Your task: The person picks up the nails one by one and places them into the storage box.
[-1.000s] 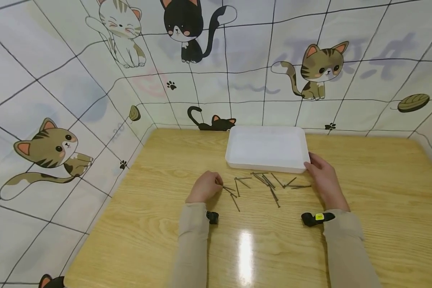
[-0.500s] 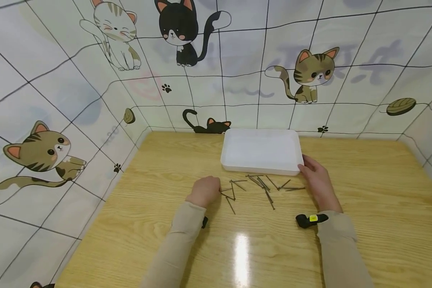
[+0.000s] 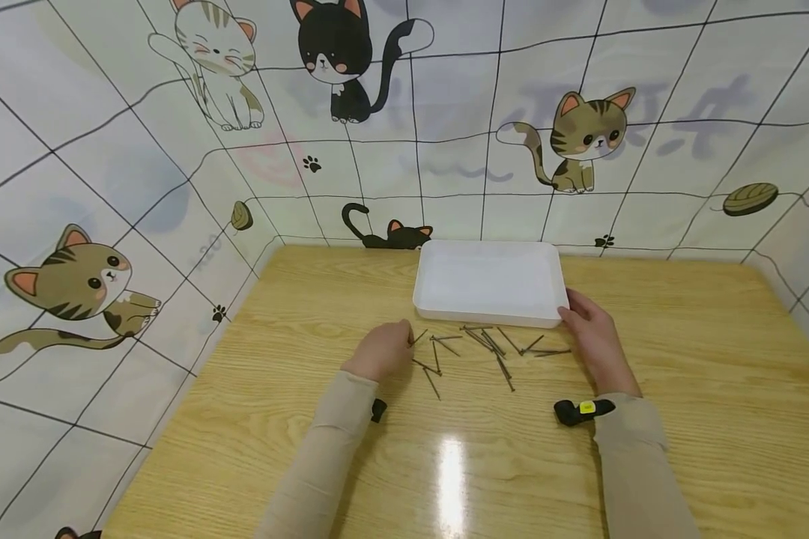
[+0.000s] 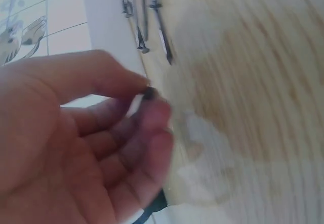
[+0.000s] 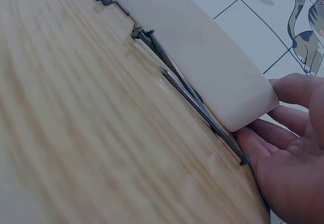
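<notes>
In the head view my left hand [image 3: 383, 350] is left of the scattered nails, pinching one nail [image 3: 419, 337] that sticks out past the fingertips. Its dark end [image 4: 148, 93] shows between thumb and fingers in the left wrist view; the rest is blurred or hidden. My right hand [image 3: 595, 337] grips the front right corner of a shallow white tray [image 3: 488, 314], thumb at the corner and fingers along the right side. Several loose nails [image 3: 491, 342] lie in front of the tray. One nail [image 5: 207, 118] lies close to my right thumb in the right wrist view.
The wooden table [image 3: 499, 464] reaches a wall covering [image 3: 458, 165] printed with cats and grid lines, just behind the tray. Small black wrist cameras [image 3: 573, 413] sit at the cuffs. A bright reflection crosses the front of the table.
My left hand dipped toward the nails at the left, and now pinches one, its free end pointing up and to the right. The right hand stays on the tray corner. The head view shifted slightly.
</notes>
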`<state>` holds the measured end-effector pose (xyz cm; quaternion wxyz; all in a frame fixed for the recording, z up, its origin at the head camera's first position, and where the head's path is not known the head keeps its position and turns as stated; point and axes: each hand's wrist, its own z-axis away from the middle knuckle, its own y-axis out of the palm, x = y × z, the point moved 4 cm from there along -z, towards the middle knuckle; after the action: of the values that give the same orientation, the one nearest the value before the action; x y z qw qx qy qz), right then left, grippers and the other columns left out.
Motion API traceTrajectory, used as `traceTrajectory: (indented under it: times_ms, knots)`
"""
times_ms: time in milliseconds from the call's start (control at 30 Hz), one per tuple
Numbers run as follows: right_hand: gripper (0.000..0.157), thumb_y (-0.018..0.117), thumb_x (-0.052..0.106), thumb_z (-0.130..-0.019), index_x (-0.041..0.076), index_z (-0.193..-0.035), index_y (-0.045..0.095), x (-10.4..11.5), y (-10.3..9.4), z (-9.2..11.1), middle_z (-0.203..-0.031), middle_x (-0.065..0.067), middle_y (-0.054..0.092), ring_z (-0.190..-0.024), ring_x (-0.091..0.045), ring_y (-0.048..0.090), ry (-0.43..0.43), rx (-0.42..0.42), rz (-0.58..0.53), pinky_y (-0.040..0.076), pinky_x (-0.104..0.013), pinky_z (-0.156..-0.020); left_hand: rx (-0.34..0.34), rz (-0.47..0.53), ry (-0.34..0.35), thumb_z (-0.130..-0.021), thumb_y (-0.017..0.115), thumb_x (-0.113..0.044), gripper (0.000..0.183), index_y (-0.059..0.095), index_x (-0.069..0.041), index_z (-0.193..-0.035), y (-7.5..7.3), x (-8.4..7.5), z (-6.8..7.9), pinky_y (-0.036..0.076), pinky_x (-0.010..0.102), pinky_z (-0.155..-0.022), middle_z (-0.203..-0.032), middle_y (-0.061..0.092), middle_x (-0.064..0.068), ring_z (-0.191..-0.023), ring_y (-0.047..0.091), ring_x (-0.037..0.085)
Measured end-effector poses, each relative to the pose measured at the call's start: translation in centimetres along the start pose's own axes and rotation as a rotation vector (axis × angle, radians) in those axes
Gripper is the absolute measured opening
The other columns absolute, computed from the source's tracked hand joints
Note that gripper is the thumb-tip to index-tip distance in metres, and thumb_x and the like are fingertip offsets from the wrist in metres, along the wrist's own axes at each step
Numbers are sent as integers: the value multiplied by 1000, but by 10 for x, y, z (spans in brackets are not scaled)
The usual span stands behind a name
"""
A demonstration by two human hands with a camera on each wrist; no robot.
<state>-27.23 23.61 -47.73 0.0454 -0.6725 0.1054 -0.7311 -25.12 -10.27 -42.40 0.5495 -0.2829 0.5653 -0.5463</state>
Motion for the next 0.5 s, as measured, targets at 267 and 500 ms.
traceTrajectory:
  times_ms: [267,500]
  knots:
    - [62,50,38,-93,14,-145,27,1,-5,-4,-150,-10,27,-136,-21,27,-11,-6,-23,30,-30,-107,-28,254,69,-88,54,-15,22,59,-13,-110,-3,-3,-20,44,28,-65,-92,58,0,-75,52,14]
    - [62,51,36,-93,14,-146,27,-3,0,-4,-150,-9,27,-136,-19,27,8,4,-46,26,-36,-109,-42,438,65,-95,50,-26,21,65,-14,-105,-6,-3,-30,47,28,-71,-100,63,0,-83,57,13]
